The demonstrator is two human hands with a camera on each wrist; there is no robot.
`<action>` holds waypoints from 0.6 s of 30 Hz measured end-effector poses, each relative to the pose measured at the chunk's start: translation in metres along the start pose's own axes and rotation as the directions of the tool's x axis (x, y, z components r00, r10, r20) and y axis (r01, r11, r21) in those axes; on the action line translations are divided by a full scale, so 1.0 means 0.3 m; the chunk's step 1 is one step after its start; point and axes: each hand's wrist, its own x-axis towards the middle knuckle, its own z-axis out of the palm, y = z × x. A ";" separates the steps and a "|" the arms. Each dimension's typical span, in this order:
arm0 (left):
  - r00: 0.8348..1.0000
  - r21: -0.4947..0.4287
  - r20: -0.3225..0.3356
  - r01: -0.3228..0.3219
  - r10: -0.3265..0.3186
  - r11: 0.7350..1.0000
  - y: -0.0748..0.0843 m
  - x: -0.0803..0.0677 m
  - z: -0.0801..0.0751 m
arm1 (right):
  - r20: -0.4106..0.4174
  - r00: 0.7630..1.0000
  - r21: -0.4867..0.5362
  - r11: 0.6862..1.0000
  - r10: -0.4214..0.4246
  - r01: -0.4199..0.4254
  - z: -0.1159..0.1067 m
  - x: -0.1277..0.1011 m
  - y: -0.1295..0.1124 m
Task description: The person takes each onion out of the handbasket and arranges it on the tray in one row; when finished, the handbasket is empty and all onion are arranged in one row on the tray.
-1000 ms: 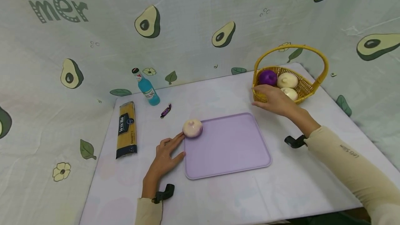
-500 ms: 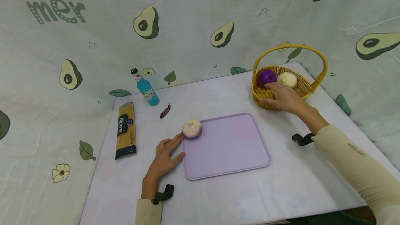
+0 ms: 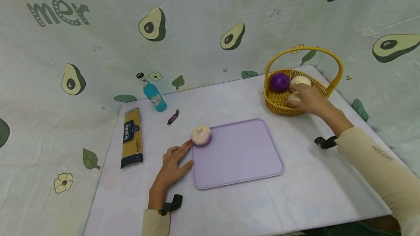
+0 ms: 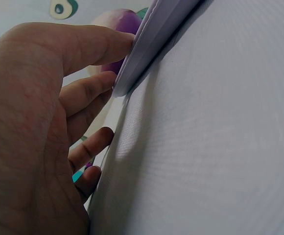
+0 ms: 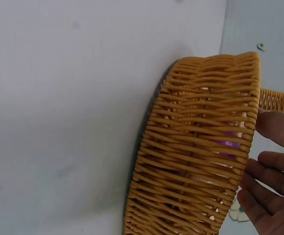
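My left hand [image 3: 172,165] lies relaxed at the left edge of the lilac tray [image 3: 241,179], fingertips at its rim. Right by those fingertips, a round white-and-purple bulb vegetable [image 3: 201,136] sits on the tray's far left corner. At the right, my right hand [image 3: 313,99] reaches over the near rim of a yellow wicker basket [image 3: 279,109]. Its thumb and fingers lie either side of a pale onion-like bulb [image 3: 294,96], partly hidden by the hand; I cannot tell whether they grip it. Beside it are a purple ball-shaped vegetable [image 3: 280,82] and another pale bulb [image 3: 300,80].
A blue bottle [image 3: 154,95] stands at the back left, with a small wrapped candy [image 3: 172,117] beside it. A spaghetti packet [image 3: 132,137] lies on the left of the table. The basket's tall handle [image 3: 303,48] arches above it. A printed curtain [image 3: 197,10] hangs behind.
My right hand has moved rightward from the basket's left side to the nearer pale bulb, baring more of the basket's inside. My left hand stays at the tray.
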 end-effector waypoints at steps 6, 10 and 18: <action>1.000 0.010 0.003 -0.001 0.000 1.000 0.000 0.002 -0.001 | 0.033 0.998 0.008 0.999 0.049 -0.049 -0.020 0.010 0.058; 1.000 0.014 0.005 0.002 -0.002 1.000 -0.001 0.006 0.000 | 0.057 0.997 -0.013 0.998 0.060 -0.059 -0.030 0.019 0.089; 1.000 0.002 0.004 0.016 -0.016 1.000 0.000 0.001 0.004 | 0.085 0.992 -0.068 0.994 0.094 -0.089 -0.026 0.032 0.101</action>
